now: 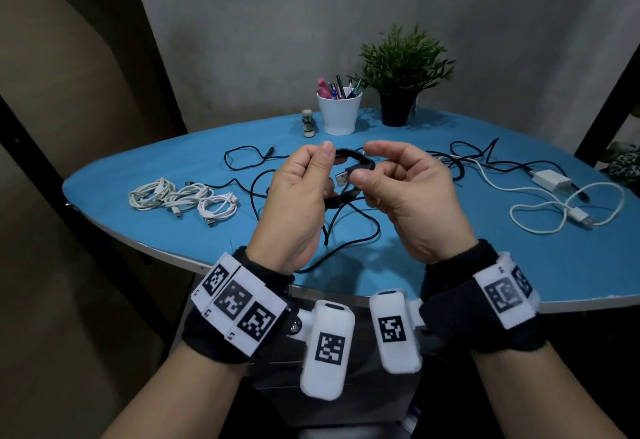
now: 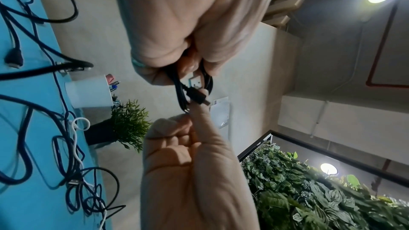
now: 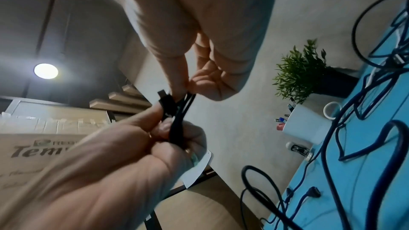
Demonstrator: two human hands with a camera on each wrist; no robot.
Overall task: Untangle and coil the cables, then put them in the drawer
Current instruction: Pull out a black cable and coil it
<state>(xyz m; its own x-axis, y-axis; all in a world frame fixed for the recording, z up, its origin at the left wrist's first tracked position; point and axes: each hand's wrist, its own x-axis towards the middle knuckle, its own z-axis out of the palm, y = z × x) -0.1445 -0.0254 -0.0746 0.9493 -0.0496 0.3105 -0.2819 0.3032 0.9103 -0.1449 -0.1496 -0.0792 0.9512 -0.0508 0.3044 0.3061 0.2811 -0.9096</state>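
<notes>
Both hands are raised over the blue table (image 1: 450, 265) with a small coil of black cable (image 1: 349, 156) between them. My left hand (image 1: 311, 175) grips the coil, fingers curled round its loops, thumb on top. My right hand (image 1: 367, 165) pinches the cable's free end by its USB plug (image 1: 343, 179). The left wrist view shows the left hand (image 2: 188, 50) round the loops (image 2: 181, 93) and the right hand (image 2: 192, 128) at the plug. Three white coiled cables (image 1: 183, 199) lie at the left. Loose black cables (image 1: 346, 227) and a white cable with charger (image 1: 550, 180) lie spread on the table.
At the table's back stand a white cup of pens (image 1: 339, 113), a potted plant (image 1: 401, 75) and a stapler (image 1: 308, 123). A tangle of black and white cables (image 1: 464, 161) lies behind my right hand. The table's front edge (image 1: 180, 258) runs just before my wrists.
</notes>
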